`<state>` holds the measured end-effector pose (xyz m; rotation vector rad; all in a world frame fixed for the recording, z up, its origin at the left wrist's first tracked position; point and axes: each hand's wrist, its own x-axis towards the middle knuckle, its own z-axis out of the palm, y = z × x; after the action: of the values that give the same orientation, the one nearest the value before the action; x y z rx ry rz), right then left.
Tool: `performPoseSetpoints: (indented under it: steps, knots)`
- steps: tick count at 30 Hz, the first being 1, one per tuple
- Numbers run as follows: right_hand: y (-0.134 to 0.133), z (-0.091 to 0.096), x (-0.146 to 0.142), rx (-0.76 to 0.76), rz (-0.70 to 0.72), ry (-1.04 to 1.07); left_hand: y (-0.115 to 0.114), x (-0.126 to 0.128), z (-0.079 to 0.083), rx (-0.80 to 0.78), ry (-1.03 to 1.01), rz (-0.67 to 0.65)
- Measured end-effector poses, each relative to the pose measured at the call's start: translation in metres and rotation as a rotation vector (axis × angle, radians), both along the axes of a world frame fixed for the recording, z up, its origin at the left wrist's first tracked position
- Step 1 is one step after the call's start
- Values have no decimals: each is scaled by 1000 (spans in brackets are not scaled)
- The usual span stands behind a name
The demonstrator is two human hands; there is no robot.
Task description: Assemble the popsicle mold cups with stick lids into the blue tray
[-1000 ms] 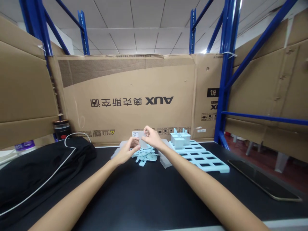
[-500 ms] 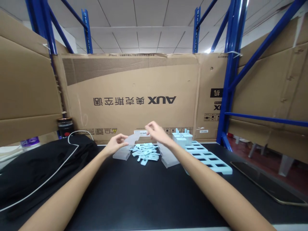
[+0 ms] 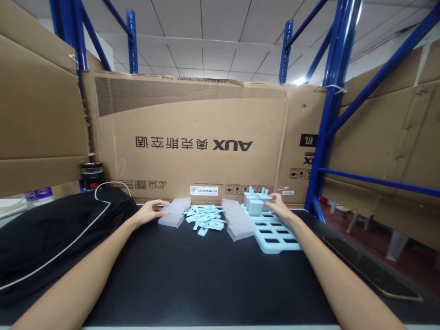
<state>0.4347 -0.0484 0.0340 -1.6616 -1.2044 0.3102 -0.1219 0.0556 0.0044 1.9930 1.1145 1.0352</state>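
My left hand [image 3: 151, 213] has its thumb and fingers curled at the left edge of a frosted translucent plastic box [image 3: 176, 211], which rests on the black tabletop. On the right, my right hand [image 3: 281, 210] has its fingers closed at the side of a light-blue ice pop mold [image 3: 256, 206]. That mold is grouped with others, sticks pointing up, at the back of a light-blue rack [image 3: 275, 247] with rectangular slots. Between the hands lies a loose pile of flat light-blue sticks [image 3: 205, 217]. A second translucent box [image 3: 239, 224] stands between the pile and the rack.
Black cloth [image 3: 68, 238] with a white cable [image 3: 82, 230] lies at left, near a dark jar [image 3: 92, 176]. A phone-like dark slab [image 3: 371, 270] lies at the right edge. Cardboard [image 3: 192, 110] closes the back, between blue rack posts [image 3: 318, 151].
My right hand has moved from above the stick pile rightward to the molds on the rack. My left hand has shifted slightly left, and the raised part of its box has come down.
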Motion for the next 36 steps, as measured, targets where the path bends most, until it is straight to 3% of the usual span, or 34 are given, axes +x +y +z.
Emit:
performPoseSetpoints:
  steps: [3, 8, 11, 15, 21, 24, 27, 32, 36]
  knots:
    - [2, -10, 1, -29, 68, 50, -3, 1, 1, -33, 22, 5]
    - [2, -2, -10, -251, -118, -351, -9, 6, 6, -75, 32, -6]
    - [-1, 4, -20, -333, -163, -475, -13, 9, 9, -60, 13, 14]
    - [-7, 7, -29, -269, -201, -476, -16, 11, 13, -8, -33, 53]
    - [-15, 15, -19, -75, -321, -330, -20, 29, 23, 174, -90, 108]
    - [-23, 29, -22, -21, -359, -327, -29, 57, 32, 270, -51, 43]
    - [-30, 47, -42, 17, -307, -399, -42, 102, 49, 260, -46, -65]
    - [-38, 62, -93, 49, -165, -625, -58, 200, 96, 196, -29, -149]
    - [-44, 61, -120, 32, -71, -759, -61, 266, 129, 319, 122, -249]
